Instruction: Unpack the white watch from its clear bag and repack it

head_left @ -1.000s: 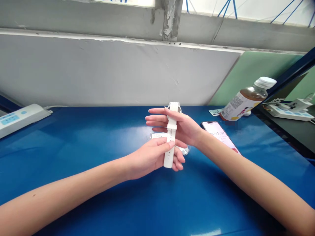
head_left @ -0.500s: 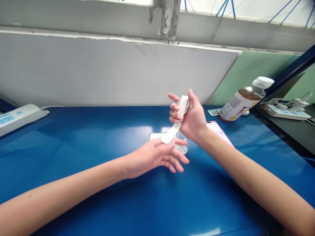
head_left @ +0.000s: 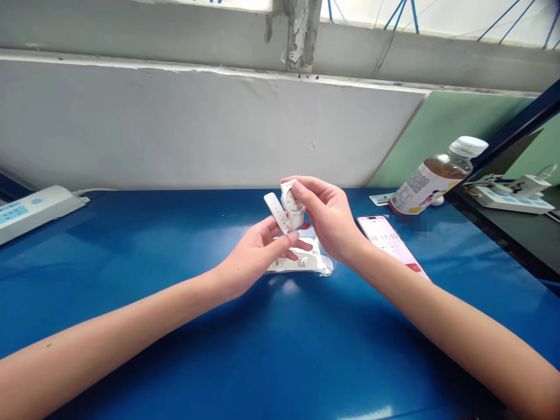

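Observation:
A white wristwatch (head_left: 294, 204) with a round face and a holed strap is held up between my two hands. My right hand (head_left: 328, 213) pinches its upper end by the face, thumb in front. From below, my left hand (head_left: 258, 251) grips the lower bend of the strap between thumb and fingers. The free strap end sticks up to the left of the face. Beneath my hands, a clear plastic pouch (head_left: 300, 263) with white printed contents and a bead chain lies on the blue table (head_left: 262, 350), partly covered by my left fingers.
A phone (head_left: 391, 242) showing a running timer lies right of my right hand, partly behind my forearm. Beyond it stand a drink bottle (head_left: 431, 181) and a small card (head_left: 380, 199). Power strips sit at left (head_left: 41, 210) and far right (head_left: 511, 198).
My right hand has turned and come down left, bringing the watch face into view. My left hand has risen slightly and closed on the strap. More of the phone and pouch shows.

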Available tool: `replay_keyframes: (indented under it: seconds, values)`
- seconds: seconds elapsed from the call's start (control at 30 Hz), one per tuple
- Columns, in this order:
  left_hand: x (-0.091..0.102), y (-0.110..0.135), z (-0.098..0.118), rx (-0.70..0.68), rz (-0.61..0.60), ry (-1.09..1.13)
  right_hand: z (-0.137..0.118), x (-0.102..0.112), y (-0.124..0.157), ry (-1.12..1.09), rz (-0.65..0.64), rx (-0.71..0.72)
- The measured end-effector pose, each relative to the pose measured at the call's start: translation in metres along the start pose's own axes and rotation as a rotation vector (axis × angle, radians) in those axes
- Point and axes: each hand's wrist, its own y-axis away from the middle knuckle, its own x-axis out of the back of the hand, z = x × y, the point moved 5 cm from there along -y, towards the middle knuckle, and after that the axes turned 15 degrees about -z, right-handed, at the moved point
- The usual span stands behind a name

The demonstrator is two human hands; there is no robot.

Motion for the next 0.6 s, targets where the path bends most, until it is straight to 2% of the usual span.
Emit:
replay_keyframes:
  seconds: [0.13,0.23,0.43,0.6]
  values:
    - [0.002,0.001,-0.005,0.01,-0.006,0.069,-0.001,0.0,0.001,0.165,0.018,0.014]
    - [0.001,0.001,-0.009,0.03,-0.049,0.172,0.0,0.003,-0.001,0.199,0.012,-0.008]
    - [-0.003,0.0,-0.01,0.067,-0.09,0.199,0.012,0.007,-0.003,0.069,-0.063,-0.139]
    - [-0.001,0.001,-0.011,0.097,-0.077,0.147,0.015,0.01,-0.003,-0.009,-0.054,-0.114]
